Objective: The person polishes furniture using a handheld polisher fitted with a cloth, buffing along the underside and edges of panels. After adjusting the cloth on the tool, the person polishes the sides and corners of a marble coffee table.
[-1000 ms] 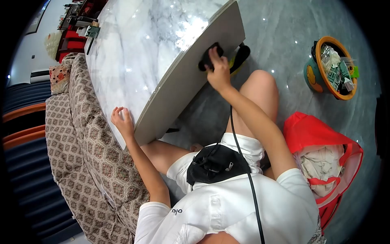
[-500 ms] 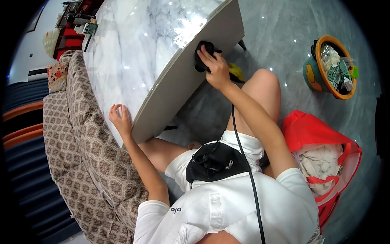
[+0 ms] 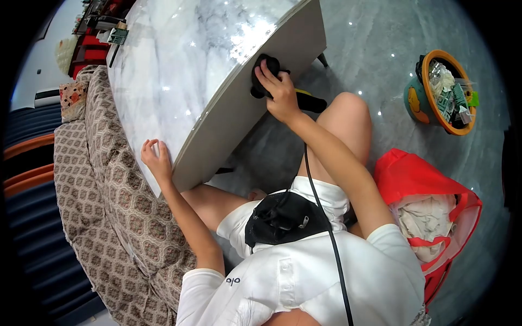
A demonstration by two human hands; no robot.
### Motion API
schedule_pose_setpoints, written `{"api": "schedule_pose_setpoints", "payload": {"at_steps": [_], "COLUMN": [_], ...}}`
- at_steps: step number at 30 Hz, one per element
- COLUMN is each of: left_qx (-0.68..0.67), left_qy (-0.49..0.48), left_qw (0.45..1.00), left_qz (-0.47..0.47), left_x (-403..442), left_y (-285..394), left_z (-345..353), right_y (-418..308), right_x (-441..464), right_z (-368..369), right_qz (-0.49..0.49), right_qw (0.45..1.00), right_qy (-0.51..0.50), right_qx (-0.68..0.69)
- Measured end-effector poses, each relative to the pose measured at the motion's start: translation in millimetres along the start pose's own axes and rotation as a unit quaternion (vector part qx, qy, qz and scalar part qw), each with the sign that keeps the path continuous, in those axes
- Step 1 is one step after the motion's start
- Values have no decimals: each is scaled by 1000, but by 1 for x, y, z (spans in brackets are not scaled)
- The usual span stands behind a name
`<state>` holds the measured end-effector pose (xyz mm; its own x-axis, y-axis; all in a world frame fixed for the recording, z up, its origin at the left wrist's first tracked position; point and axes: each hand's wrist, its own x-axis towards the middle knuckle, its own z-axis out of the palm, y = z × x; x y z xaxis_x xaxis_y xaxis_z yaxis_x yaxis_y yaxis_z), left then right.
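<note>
My right hand (image 3: 281,95) presses a black bunched cloth (image 3: 265,75) against the grey side panel (image 3: 239,98) of the marble-topped table. Its fingers lie over the cloth, and part of the cloth is hidden beneath them. My left hand (image 3: 156,158) rests near the table's front left corner, on the glossy white marble top (image 3: 179,92). Its fingers are bent and a little apart, with nothing in them. Behind my right wrist, a black and yellow thing (image 3: 311,102) shows under the table's edge; its kind is unclear.
A patterned sofa (image 3: 130,217) runs along the left. On the right stand an orange-rimmed bin (image 3: 417,103) with rubbish in it and a red bag (image 3: 402,171) holding pale cloth. A black cable (image 3: 333,244) runs over my body. A black waist pouch (image 3: 283,220) lies at my lap.
My right hand and the black cloth have slid slightly left along the side panel. More of the black and yellow thing shows behind the wrist. My left hand keeps its place on the tabletop.
</note>
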<state>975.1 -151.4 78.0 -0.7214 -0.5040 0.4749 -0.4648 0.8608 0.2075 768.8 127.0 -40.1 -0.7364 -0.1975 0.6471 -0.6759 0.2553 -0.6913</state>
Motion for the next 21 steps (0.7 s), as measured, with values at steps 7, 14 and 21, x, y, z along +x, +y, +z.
{"api": "schedule_pose_setpoints", "payload": {"at_steps": [7,14,21], "left_qx": [-9,-3,16], "left_qy": [2,8,10], "left_qw": [1000,1000,1000], "left_qz": [-4,-3,-1], "left_x": [0,0,1], "left_y": [0,2,2], "left_z": [-1,-2,-1], "right_y": [31,93,58], "right_x": [47,75,65], "right_z": [-25,-39,-38], "right_qz": [-14,87,-54], "right_qw": [995,986,994], "right_qy": [85,137,70], "right_qx": [-58,-49,-71]}}
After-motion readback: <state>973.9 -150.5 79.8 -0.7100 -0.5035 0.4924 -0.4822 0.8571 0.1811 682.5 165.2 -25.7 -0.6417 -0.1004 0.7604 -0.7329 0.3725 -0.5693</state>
